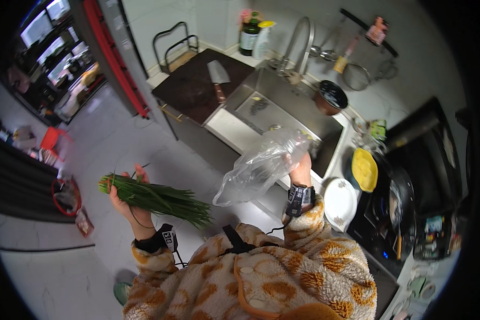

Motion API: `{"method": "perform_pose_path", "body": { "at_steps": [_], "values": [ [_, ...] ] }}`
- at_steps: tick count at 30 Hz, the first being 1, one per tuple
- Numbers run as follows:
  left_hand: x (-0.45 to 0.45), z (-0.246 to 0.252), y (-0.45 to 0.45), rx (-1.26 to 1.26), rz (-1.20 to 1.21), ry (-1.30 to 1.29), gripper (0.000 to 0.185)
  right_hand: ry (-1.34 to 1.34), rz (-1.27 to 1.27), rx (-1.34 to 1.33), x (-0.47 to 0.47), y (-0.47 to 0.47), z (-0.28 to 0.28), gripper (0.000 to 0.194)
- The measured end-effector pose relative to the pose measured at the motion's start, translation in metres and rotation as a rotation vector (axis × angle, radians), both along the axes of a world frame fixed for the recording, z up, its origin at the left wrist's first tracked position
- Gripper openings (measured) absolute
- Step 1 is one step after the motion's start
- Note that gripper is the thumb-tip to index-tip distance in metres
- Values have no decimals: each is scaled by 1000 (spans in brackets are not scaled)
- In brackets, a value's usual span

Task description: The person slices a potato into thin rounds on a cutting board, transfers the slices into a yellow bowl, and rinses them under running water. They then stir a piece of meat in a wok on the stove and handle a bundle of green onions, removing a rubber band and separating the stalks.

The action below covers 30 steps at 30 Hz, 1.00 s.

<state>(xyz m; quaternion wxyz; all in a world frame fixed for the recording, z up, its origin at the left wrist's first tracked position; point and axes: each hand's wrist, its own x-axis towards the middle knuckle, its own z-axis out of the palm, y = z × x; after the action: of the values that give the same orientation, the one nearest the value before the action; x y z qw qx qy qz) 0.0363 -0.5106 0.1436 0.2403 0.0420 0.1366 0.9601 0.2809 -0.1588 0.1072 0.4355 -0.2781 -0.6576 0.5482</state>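
My left hand grips a bundle of long green leaves, probably garlic chives, near its tied end. The loose leaf tips point right, towards my body's middle, above the floor. My right hand holds a clear plastic bag, which hangs to the left in front of the sink and looks empty. Part of my right hand's fingers is hidden behind the film. Beyond the bag lies the stainless steel sink. A cleaver rests on the dark cutting board left of the sink.
A brown pot stands at the sink's right rim. On the right counter are a white oval dish, a yellow bowl and a wok on the stove. Bottles stand behind the board. A red-rimmed bin is on the floor at left.
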Motion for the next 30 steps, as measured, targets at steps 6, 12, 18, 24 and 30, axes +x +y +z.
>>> {"method": "perform_pose_path", "body": {
  "at_steps": [6, 12, 18, 24, 30],
  "values": [
    [14, 0, -37, -8, 67, 41, 44, 882, 897, -1243, -90, -18, 15, 15],
    [27, -16, -89, -103, 439, -57, 60, 436, 1117, -1303, -220, -72, -3, 29],
    [23, -40, -139, -376, 825, -53, 76, -13, 1250, -940, -342, -157, -15, 36],
    [-23, -39, -184, -248, 733, 197, 48, -133, 1586, 118, -423, -265, 0, 32],
    [-123, -29, -232, -423, 538, 192, 47, -152, 1618, 532, -494, -378, 31, 26]
  ]
}}
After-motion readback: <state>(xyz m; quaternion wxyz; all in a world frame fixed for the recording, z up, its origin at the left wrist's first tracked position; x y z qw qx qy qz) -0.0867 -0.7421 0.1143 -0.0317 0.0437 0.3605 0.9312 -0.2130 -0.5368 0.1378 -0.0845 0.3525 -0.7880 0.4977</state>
